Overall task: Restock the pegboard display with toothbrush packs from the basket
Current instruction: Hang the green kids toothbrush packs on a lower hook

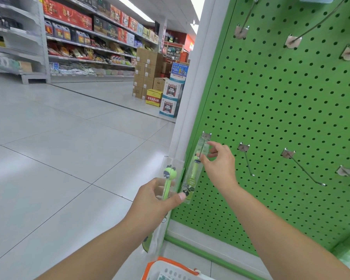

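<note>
The green pegboard [281, 110] fills the right side, with several bare metal hooks. On its leftmost lower hook [202, 145] hangs a clear toothbrush pack [192, 178] with a green brush inside. My right hand [218, 164] pinches the upper part of that pack at the hook. My left hand [156, 199] grips a second clear pack [168, 180] with a green cartoon-headed toothbrush, held upright just left of the board. The white basket with an orange rim [166, 267] sits at the bottom edge, below my arms.
More hooks [303, 168] stick out of the board to the right of my right hand, and others higher up [293, 40]. A white post [192, 93] edges the board. Stacked cartons [150, 75] and stocked shelves [89, 47] stand across the tiled aisle.
</note>
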